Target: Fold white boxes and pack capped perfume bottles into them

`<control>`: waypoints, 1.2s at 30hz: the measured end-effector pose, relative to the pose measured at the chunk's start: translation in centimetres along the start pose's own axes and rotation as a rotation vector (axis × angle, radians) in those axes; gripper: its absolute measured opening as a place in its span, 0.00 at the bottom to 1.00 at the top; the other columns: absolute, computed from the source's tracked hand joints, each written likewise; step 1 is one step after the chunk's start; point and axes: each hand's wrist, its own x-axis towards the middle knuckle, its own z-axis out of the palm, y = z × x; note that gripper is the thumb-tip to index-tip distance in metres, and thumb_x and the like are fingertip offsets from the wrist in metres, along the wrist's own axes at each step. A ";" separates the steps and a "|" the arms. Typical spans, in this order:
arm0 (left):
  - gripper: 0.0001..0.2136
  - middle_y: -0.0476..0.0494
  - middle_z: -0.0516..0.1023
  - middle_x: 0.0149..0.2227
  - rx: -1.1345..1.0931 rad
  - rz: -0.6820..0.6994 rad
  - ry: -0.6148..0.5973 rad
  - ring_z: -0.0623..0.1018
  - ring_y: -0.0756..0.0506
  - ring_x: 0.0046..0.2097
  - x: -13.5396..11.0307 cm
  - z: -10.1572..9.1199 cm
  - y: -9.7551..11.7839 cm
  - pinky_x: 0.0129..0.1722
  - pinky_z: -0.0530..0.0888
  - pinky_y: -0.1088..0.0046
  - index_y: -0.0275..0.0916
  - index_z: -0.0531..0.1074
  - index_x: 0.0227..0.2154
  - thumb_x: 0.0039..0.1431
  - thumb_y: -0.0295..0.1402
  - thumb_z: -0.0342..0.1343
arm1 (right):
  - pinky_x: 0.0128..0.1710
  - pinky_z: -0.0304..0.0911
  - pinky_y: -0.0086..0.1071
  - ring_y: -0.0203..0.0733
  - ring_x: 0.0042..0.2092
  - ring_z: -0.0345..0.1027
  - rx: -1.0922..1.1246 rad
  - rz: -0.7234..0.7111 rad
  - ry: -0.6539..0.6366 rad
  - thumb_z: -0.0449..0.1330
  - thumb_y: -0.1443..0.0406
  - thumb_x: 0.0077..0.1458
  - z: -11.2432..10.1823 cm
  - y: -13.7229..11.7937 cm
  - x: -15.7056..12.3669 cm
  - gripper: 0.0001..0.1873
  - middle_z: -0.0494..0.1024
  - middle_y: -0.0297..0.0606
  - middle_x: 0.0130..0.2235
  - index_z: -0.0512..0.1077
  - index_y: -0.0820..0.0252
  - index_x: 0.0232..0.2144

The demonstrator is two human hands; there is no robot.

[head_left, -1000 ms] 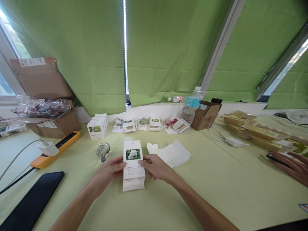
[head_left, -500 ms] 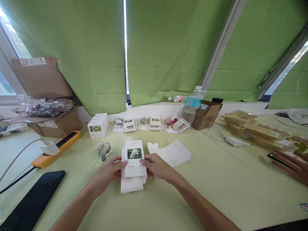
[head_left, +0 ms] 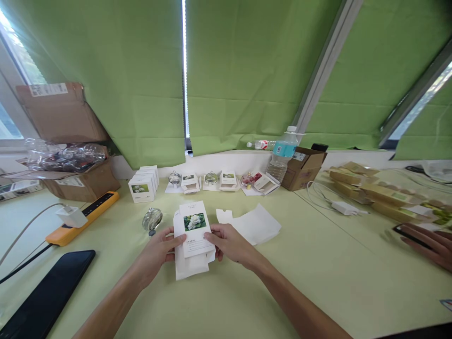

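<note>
Clamping a white carton (head_left: pixel 194 229) between left hand (head_left: pixel 158 252) and right hand (head_left: pixel 228 244), glass bottle (head_left: pixel 152 219) beside.

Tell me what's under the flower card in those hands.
A white paper sleeve lies under the flower card, its lower end showing between the left hand and right hand. What the card covers of it cannot be seen.

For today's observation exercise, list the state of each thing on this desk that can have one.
Left hand, gripping the carton's left edge
Right hand, gripping the carton's right edge
Flower-photo carton, held, tilted
Flat white card, lying unfolded
Water bottle, upright, capped
Cardboard box, flaps open
</note>
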 end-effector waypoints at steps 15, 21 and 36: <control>0.22 0.38 0.76 0.48 0.056 0.019 0.032 0.75 0.37 0.49 -0.2 0.3 0.4 0.44 0.72 0.63 0.40 0.68 0.48 0.51 0.41 0.61 | 0.25 0.65 0.28 0.37 0.27 0.68 0.012 0.006 0.013 0.53 0.51 0.56 0.2 -0.4 -0.1 0.20 0.75 0.38 0.30 0.71 0.62 0.36; 0.22 0.37 0.77 0.48 0.049 0.024 0.021 0.76 0.37 0.48 -0.3 0.4 0.5 0.44 0.72 0.63 0.40 0.69 0.48 0.50 0.42 0.61 | 0.25 0.66 0.29 0.39 0.29 0.70 0.032 0.000 0.014 0.54 0.52 0.56 0.3 -0.4 -0.1 0.19 0.76 0.39 0.31 0.71 0.63 0.36; 0.25 0.39 0.78 0.47 0.056 0.037 0.013 0.76 0.38 0.47 -0.3 0.4 0.6 0.45 0.71 0.62 0.42 0.68 0.51 0.49 0.42 0.62 | 0.25 0.66 0.29 0.38 0.28 0.68 -0.005 0.023 0.024 0.53 0.49 0.56 0.3 -0.4 0.0 0.22 0.75 0.39 0.32 0.72 0.62 0.37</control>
